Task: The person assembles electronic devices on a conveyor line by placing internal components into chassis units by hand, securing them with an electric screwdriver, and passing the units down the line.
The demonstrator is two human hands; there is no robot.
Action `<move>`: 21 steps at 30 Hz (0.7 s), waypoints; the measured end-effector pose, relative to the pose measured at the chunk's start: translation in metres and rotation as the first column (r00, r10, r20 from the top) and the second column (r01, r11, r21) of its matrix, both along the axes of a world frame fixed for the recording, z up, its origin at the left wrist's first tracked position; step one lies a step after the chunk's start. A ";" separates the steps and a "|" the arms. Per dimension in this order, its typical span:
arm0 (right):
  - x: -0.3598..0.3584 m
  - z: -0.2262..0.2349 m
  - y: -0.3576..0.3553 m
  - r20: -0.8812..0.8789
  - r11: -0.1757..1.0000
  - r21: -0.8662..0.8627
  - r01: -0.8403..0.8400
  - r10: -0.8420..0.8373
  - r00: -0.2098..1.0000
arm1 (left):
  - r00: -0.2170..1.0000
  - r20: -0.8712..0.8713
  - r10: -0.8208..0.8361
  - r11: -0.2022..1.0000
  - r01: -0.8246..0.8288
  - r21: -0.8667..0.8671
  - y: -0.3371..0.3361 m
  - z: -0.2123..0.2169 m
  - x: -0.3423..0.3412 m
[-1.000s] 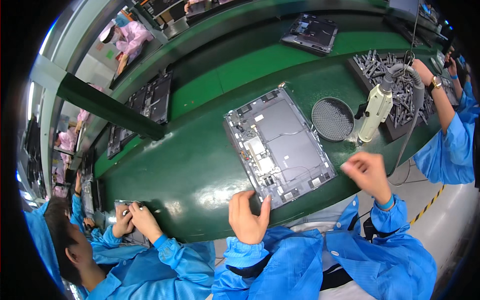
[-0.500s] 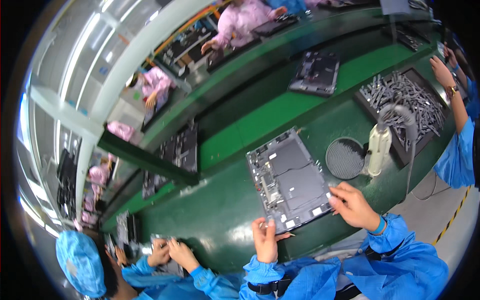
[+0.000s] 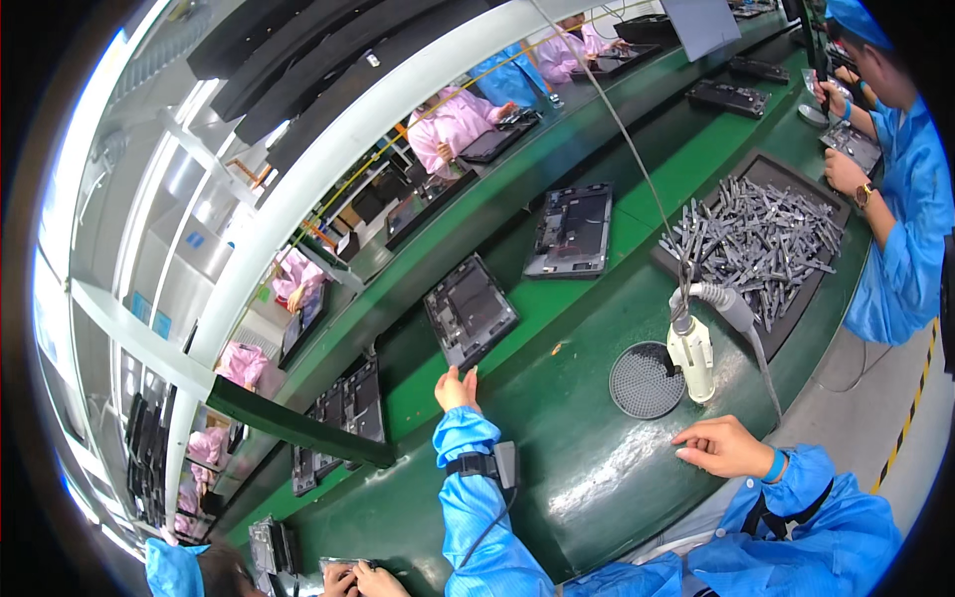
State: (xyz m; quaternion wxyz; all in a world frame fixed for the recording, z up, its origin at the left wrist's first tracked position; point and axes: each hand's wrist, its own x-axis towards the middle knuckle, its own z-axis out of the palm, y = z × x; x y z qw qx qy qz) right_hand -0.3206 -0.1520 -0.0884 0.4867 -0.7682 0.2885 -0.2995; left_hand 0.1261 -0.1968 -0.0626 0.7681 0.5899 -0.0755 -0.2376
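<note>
Fingertips of the left hand (image 3: 457, 388) are pressed, outstretched and gripping nothing, against the near edge of a dark tablet chassis (image 3: 471, 310) lying on the green conveyor belt (image 3: 557, 298). The right hand (image 3: 724, 446) is rested on the green bench (image 3: 597, 468), fingers loosely curled and empty, near a white electric screwdriver (image 3: 690, 355) stood beside a round perforated screw dish (image 3: 645, 380).

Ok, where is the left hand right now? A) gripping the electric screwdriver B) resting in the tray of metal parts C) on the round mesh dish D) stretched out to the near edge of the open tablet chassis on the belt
D: the left hand reaches forward, fingertips at the near edge of the tablet chassis on the belt; the screwdriver stands untouched.
</note>
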 end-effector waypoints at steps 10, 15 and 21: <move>0.001 -0.005 0.002 0.070 0.972 -0.231 0.045 -0.030 0.997 | 0.510 0.682 -0.525 0.838 0.170 0.518 -0.123 -0.047 -0.025; -0.008 -0.009 0.006 0.129 0.942 -0.330 0.051 -0.009 0.992 | 0.540 0.638 -0.549 0.772 0.034 0.635 -0.184 -0.037 -0.030; -0.013 -0.012 0.001 0.145 0.921 -0.372 0.116 -0.066 0.987 | 0.723 0.329 -0.608 0.714 0.315 0.625 -0.207 0.002 -0.072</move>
